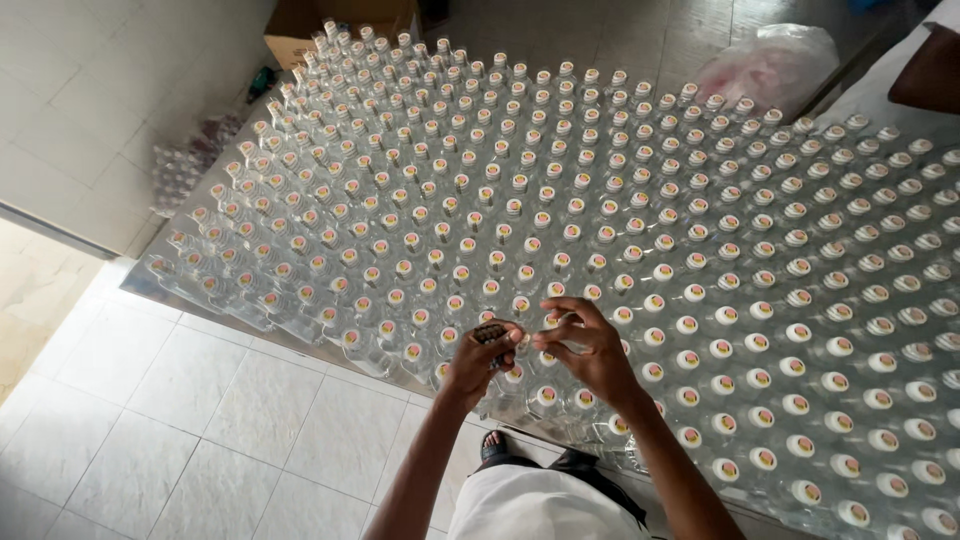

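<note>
A metal table (150, 285) is packed with rows of small clear bottles (560, 180), each topped by a white cap with a coloured centre. Over the near edge my left hand (478, 358) is shut on a small dark, ridged object (490, 333). My right hand (590, 350) is beside it, fingers curled and pinching toward the same spot above the nearest bottles (545, 395). What lies between the right fingertips is too small to make out.
A cardboard box (300, 30) stands on the floor past the table's far corner. A pale plastic bag (770, 65) lies at the far right. Another person's arm (925, 75) shows at the top right. White floor tiles (200, 420) lie at the left.
</note>
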